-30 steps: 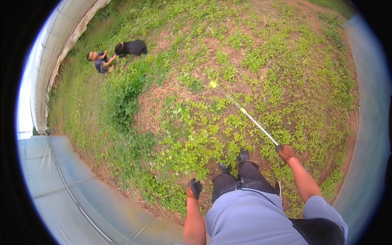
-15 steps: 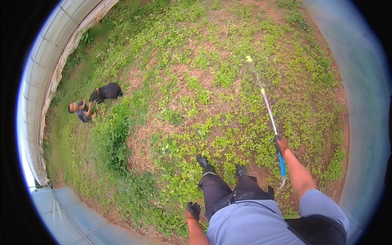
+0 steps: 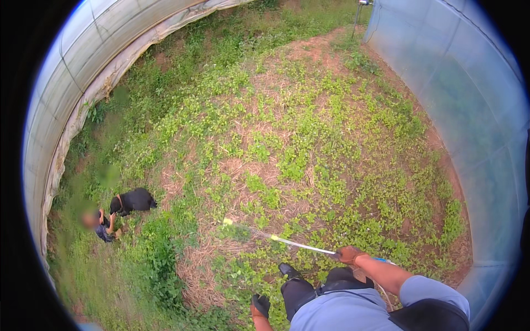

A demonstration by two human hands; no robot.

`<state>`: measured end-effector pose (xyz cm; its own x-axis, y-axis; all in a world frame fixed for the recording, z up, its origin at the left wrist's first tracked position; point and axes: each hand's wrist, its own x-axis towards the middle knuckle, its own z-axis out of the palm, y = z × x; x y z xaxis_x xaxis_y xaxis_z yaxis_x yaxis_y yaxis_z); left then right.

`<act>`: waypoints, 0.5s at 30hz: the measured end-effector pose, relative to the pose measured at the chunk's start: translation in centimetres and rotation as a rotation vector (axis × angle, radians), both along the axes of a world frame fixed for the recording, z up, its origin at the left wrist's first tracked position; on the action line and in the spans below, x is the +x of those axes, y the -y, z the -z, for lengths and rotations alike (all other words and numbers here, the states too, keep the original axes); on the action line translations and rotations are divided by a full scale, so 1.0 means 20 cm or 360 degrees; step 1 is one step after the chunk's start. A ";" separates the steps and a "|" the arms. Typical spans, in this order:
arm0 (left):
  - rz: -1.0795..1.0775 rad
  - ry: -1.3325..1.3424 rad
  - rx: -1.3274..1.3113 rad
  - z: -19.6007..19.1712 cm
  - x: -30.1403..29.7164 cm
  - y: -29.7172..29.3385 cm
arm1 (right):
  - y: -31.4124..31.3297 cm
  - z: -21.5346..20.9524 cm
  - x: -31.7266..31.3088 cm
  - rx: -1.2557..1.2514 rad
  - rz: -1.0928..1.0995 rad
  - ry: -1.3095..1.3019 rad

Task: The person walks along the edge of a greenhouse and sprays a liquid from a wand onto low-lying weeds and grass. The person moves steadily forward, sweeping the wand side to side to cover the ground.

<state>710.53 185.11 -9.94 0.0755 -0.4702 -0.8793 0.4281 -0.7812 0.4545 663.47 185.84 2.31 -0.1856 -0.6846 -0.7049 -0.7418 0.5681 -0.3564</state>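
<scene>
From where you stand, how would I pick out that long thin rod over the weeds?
Find the weedy ground between the two plastic greenhouse walls. Near its lower edge the person's gloved right hand grips a spray wand: a slim pale rod slanting left. Its yellow tip and straight, hard line set it apart from the leafy plants around.

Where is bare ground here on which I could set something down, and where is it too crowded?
Bare patches: dry straw in the middle, ringed by weeds; reddish soil at the far end. Crowded: tall weeds beside the crouching person, and around the wand in the right hand.
</scene>
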 end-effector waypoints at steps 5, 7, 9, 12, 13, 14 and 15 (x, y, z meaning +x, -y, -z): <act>0.0021 0.0093 -0.0046 -0.10 0.06 0.32 | 0.19 0.28 -0.30 -0.0429 0.0654 -0.0228; -0.0027 0.0196 -0.0008 -0.14 0.23 0.29 | 0.43 0.24 -0.23 -0.0129 0.1423 0.0267; 0.0173 -0.0213 0.0060 -0.02 -0.18 0.44 | -0.03 0.68 -1.09 -0.0535 0.1456 -0.0435; 0.0060 -0.0031 0.0227 -0.02 -0.08 0.38 | 0.14 0.93 -1.08 -0.0724 0.1629 -0.0131; 0.0237 0.0023 0.0083 -0.02 -0.10 0.38 | 0.18 0.96 -1.13 -0.0697 0.1561 -0.0157; 0.0430 0.0025 -0.0084 0.04 -0.15 0.38 | 0.22 0.97 -1.26 -0.0710 0.1501 -0.0228; 0.0254 -0.0105 0.0101 0.05 -0.25 0.44 | 0.27 0.95 -1.36 -0.0716 0.1422 -0.0308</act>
